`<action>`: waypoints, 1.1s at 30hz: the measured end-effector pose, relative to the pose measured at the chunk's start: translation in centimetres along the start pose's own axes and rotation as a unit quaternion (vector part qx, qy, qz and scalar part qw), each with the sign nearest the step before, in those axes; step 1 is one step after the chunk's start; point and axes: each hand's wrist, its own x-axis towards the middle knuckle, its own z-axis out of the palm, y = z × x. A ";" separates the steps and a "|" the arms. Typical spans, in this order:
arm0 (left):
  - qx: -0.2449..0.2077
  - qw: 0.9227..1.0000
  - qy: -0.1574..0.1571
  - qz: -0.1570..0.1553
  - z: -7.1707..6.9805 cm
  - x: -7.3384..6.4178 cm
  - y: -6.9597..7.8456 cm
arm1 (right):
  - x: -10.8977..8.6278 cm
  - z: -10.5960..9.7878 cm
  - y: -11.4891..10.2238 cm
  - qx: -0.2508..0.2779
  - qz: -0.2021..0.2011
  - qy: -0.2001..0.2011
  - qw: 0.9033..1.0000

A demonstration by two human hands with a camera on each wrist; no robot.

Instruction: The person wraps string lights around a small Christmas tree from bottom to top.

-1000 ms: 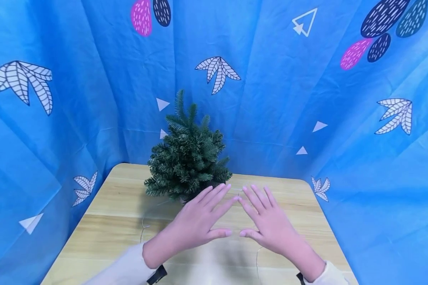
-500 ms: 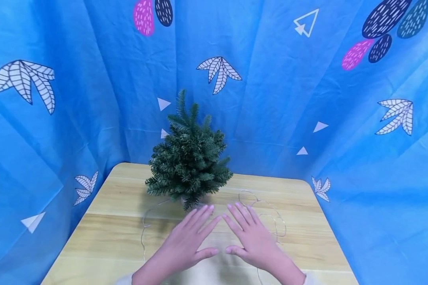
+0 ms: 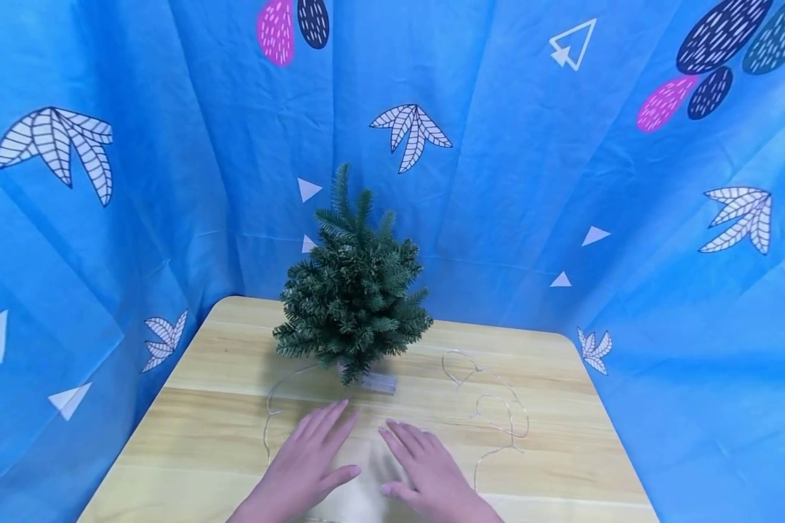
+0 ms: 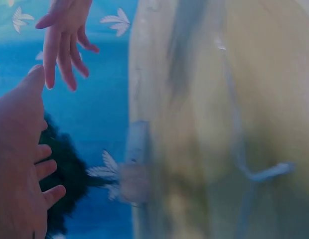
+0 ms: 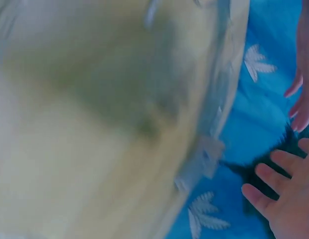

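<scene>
Two bare hands, the left hand (image 3: 304,468) and the right hand (image 3: 432,472), hang above the pale wooden table (image 3: 562,392), both released, with fingers extended and holding nothing; a gap of bare wood separates them, thumbs facing each other across it. Taking the spot between the hands as the clock's centre, the table's side edges slant away at 9 and 3, its far corners rounded at about half past ten and 2; there is wide wood past the right hand toward 3, and a narrower strip toward 9. At 12 stands a small green artificial tree (image 3: 356,290), upright on a pale foot (image 3: 379,383) — it blocks part of the far edge and is apart from the fingertips. Thin wire (image 3: 273,412) curves at 10, passing out of sight by the left hand; looped wire (image 3: 478,371) lies at 2, between the right hand and the far right corner; blue patterned fabric (image 3: 510,181) walls the table in at 9, 12 and 3 — its folds rising just beyond the edges.
</scene>
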 end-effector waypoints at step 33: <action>-0.050 0.998 -0.024 -0.005 6.1 -4.7 -1.7 | 0.9 9.7 -5.1 0.046 0.022 0.035 0.998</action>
